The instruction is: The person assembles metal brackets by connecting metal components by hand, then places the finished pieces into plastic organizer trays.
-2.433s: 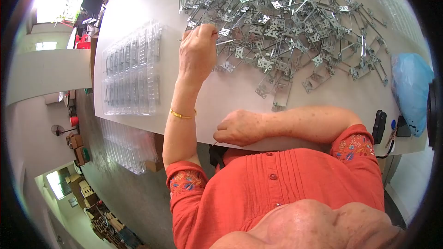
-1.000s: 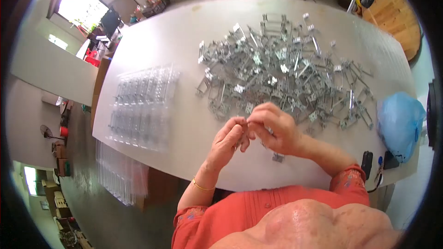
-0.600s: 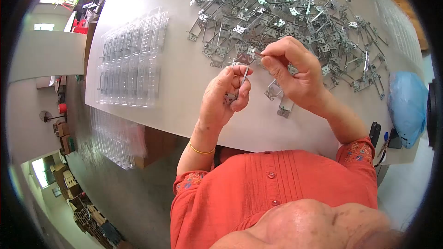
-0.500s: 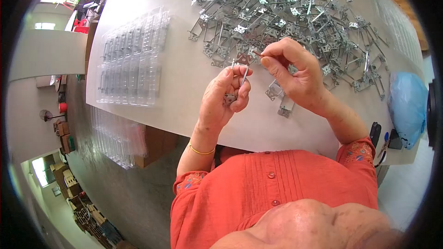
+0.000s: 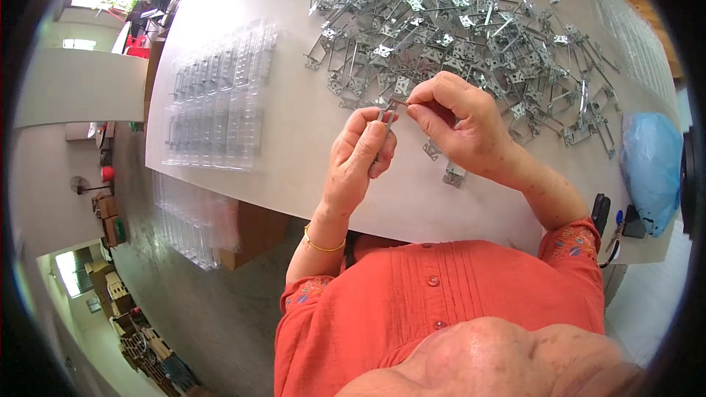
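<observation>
My left hand [image 5: 360, 148] is closed around a small metal bracket [image 5: 388, 117], whose narrow bar sticks up past the thumb. Close against it on the right, my right hand [image 5: 462, 119] pinches a thin, dark metal piece [image 5: 399, 102] between thumb and fingertips. The two parts meet or overlap between my hands; whether they are joined I cannot tell. On the table below my right hand lie loose brackets [image 5: 454, 175], partly covered by the hand. Just beyond both hands spreads a big heap of silvery metal brackets [image 5: 441, 29].
Clear plastic blister trays [image 5: 213, 99], with metal parts in their slots, sit at the left of the white table [image 5: 309, 191]. More trays [image 5: 195, 220] are stacked lower down beside a cardboard box [image 5: 254, 231]. At right are a blue plastic bag [image 5: 651, 169] and a black-handled tool [image 5: 601, 213].
My right hand has come left and slightly down, bringing its thin piece to the bracket. My left hand has turned, its thumb now lying along the bracket.
</observation>
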`<state>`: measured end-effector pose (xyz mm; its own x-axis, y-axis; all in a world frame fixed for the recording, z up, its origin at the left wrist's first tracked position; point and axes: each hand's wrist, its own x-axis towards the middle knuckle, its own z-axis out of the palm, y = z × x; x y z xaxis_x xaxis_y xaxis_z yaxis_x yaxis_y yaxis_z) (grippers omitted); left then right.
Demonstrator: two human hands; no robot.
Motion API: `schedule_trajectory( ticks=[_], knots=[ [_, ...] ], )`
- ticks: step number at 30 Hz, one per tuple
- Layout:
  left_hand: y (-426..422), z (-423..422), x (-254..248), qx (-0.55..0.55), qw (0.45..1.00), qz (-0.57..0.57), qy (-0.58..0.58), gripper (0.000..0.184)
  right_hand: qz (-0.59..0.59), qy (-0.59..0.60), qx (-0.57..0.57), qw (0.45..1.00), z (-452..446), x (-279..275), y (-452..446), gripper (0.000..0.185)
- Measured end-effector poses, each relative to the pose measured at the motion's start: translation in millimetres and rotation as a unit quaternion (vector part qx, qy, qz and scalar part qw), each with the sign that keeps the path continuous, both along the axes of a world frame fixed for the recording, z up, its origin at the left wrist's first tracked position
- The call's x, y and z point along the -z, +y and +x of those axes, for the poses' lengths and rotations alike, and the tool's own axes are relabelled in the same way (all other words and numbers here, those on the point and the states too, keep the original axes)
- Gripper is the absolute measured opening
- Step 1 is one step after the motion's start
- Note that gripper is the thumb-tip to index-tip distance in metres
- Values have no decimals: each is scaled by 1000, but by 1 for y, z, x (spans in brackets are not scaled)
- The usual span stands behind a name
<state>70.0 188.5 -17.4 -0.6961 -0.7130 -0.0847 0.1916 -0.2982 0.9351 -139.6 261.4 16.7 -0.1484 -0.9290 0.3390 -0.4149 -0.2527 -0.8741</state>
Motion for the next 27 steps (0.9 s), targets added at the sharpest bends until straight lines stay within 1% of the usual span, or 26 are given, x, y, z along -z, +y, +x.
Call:
schedule_trajectory(
  ticks=[5, 7, 10, 11, 14, 15, 16, 17, 21, 27],
  knots=[
    [2, 4, -5, -18, 987, -136, -88, 28, -3, 9, 5, 1000, 0, -2, 2, 9],
    [6, 1, -8, -21, 977, -183, -104, 28, 17, -16, -6, 1000, 1, -3, 4, 13],
    [7, 4, -5, -24, 973, -191, -130, 30, 71, -81, -47, 993, -2, 0, 2, 18],
    [5, 7, -4, -7, 972, -197, -131, 29, 92, -104, -64, 988, -4, 2, 1, 19],
    [8, 4, -2, -33, 962, -240, -124, 24, 124, -179, -123, 968, -9, 3, 0, 20],
    [7, 7, -2, -18, 957, -249, -147, 26, 145, -199, -132, 960, -8, -2, 1, 18],
    [7, 11, -3, -5, 951, -258, -171, 28, 152, -205, -140, 957, -9, -4, 1, 18],
    [10, 8, -6, -15, 954, -254, -161, 27, 160, -212, -149, 952, -11, -4, 1, 18],
    [11, 8, -11, -34, 918, -351, -179, 29, 180, -231, -166, 942, -11, -3, 1, 17],
    [15, 6, -11, -64, 892, -401, -200, 34, 199, -218, -166, 941, -11, 0, 0, 18]
  ],
)
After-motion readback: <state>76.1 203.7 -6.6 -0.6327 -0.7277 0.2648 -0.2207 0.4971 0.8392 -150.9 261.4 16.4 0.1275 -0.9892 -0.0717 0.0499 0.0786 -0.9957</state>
